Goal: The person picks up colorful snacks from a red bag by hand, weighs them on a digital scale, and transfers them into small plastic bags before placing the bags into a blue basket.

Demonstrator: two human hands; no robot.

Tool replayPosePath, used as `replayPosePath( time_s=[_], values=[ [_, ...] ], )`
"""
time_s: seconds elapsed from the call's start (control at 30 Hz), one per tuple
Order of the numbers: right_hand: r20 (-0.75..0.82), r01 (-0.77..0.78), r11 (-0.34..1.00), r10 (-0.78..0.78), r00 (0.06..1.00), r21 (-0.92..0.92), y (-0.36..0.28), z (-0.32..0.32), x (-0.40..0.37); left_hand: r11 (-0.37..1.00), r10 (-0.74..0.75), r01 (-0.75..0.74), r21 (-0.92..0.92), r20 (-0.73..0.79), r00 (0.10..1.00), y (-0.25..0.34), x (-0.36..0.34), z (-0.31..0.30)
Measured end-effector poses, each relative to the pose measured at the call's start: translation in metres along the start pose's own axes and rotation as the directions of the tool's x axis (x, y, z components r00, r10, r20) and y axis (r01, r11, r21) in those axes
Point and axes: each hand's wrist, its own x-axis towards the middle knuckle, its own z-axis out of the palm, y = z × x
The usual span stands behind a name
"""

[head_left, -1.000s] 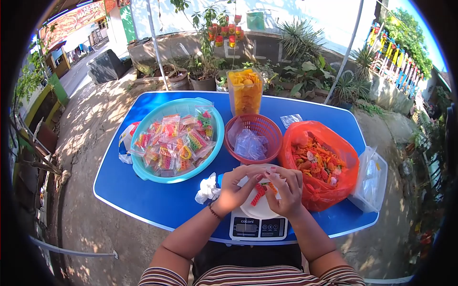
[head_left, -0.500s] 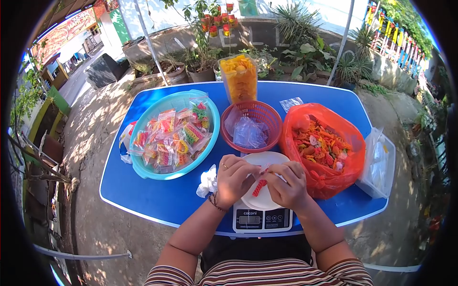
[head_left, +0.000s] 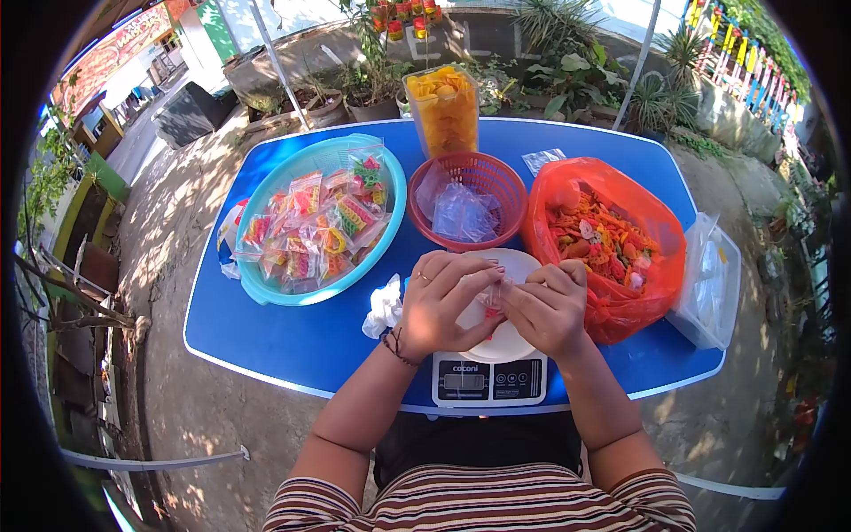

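Note:
My left hand (head_left: 443, 303) and my right hand (head_left: 548, 309) meet above the white plate (head_left: 514, 344) on the kitchen scale (head_left: 489, 379). Between their fingertips is a small clear plastic bag (head_left: 493, 295), which both hands pinch. A bit of red (head_left: 491, 324) shows just under the bag, partly hidden by the fingers. Beyond the hands stands a red basket (head_left: 510, 232) holding empty clear bags (head_left: 463, 213). To the right is an open orange-red plastic bag (head_left: 651, 310) full of small colourful pieces (head_left: 598, 238).
A turquoise basket (head_left: 251, 285) of filled packets stands at the left, with crumpled white tissue (head_left: 383, 308) beside it. Behind the red basket is a tall container (head_left: 446, 115) of yellow-orange pieces. A clear plastic bin (head_left: 709, 293) sits at the right edge of the blue table (head_left: 284, 348).
The camera view has shifted, so the table sits higher in the frame. My fingers have changed their hold, and the long red piece seen below them before is now mostly hidden.

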Motion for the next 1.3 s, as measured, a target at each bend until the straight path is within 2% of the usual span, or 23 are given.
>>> replayPosePath(
  time_s=[0.07,0.17,0.27,0.3,0.37,0.4,0.5,0.6,0.7,0.73,0.8,0.9,1.0,1.1,1.13,1.23,1.3],
  values=[
    [-0.064,0.067,0.998,-0.066,0.996,-0.001,-0.003,0.000,0.006,0.990,0.000,0.003,-0.141,0.022,1.000,0.000,0.001,-0.003],
    [-0.033,0.128,0.986,-0.125,0.992,0.104,-0.001,0.002,0.002,0.983,0.055,-0.032,-0.180,0.125,0.991,-0.003,0.001,-0.004],
    [-0.010,0.106,0.979,-0.105,0.994,0.173,0.002,0.001,0.003,0.941,-0.048,0.121,-0.316,0.229,0.972,-0.004,-0.005,-0.001],
    [-0.002,0.071,0.977,-0.072,0.997,0.201,0.003,0.001,0.002,0.913,-0.077,0.169,-0.370,0.252,0.965,-0.006,-0.006,0.001],
    [0.017,0.004,0.967,-0.009,1.000,0.257,0.006,0.003,-0.001,0.926,-0.086,0.161,-0.342,0.226,0.970,-0.006,-0.005,-0.001],
    [-0.040,0.008,0.943,0.006,0.999,0.333,0.005,0.006,0.000,0.940,-0.085,0.142,-0.312,0.191,0.978,-0.007,-0.004,-0.001],
    [-0.155,-0.130,0.877,0.225,0.962,0.463,-0.003,0.018,0.001,0.962,-0.147,0.165,-0.218,0.097,0.984,-0.009,-0.006,0.000],
    [0.016,-0.357,0.838,0.385,0.923,0.412,0.000,0.012,-0.003,0.967,-0.228,0.229,-0.108,0.017,0.973,-0.019,-0.013,-0.001],
    [0.207,-0.258,0.950,0.221,0.953,0.176,0.003,0.006,0.005,0.911,-0.346,0.335,-0.239,-0.002,0.938,-0.024,-0.018,-0.001],
    [0.248,-0.248,0.951,0.200,0.948,0.183,0.003,0.008,0.002,0.888,-0.383,0.369,-0.276,0.003,0.924,-0.027,-0.020,0.002],
    [0.327,-0.228,0.954,0.155,0.932,0.196,0.005,0.015,-0.007,0.911,-0.369,0.358,-0.204,-0.014,0.930,-0.026,-0.019,0.002],
    [0.367,-0.310,0.924,0.213,0.905,0.227,0.004,0.023,-0.014,0.940,-0.325,0.318,-0.124,-0.043,0.945,-0.024,-0.016,0.004],
    [0.310,-0.423,0.841,0.325,0.893,0.337,0.003,0.024,-0.013,0.965,-0.258,0.257,-0.046,-0.021,0.966,-0.025,-0.015,0.002],
    [0.217,-0.593,0.632,0.571,0.791,0.498,0.003,0.020,-0.010,0.975,-0.220,0.220,0.014,-0.012,0.975,-0.025,-0.016,0.000],
    [0.149,-0.560,0.505,0.641,0.753,0.657,0.006,0.027,-0.017,0.976,-0.213,0.214,0.028,-0.014,0.977,-0.025,-0.016,0.000],
    [0.023,-0.360,0.309,0.730,0.683,0.881,0.000,0.027,-0.015,0.980,-0.189,0.190,0.051,-0.026,0.982,-0.024,-0.015,0.002],
    [0.019,-0.330,0.372,0.639,0.769,0.868,-0.003,0.028,-0.019,0.985,-0.163,0.163,0.049,-0.009,0.987,-0.021,-0.012,0.002]
  ],
)
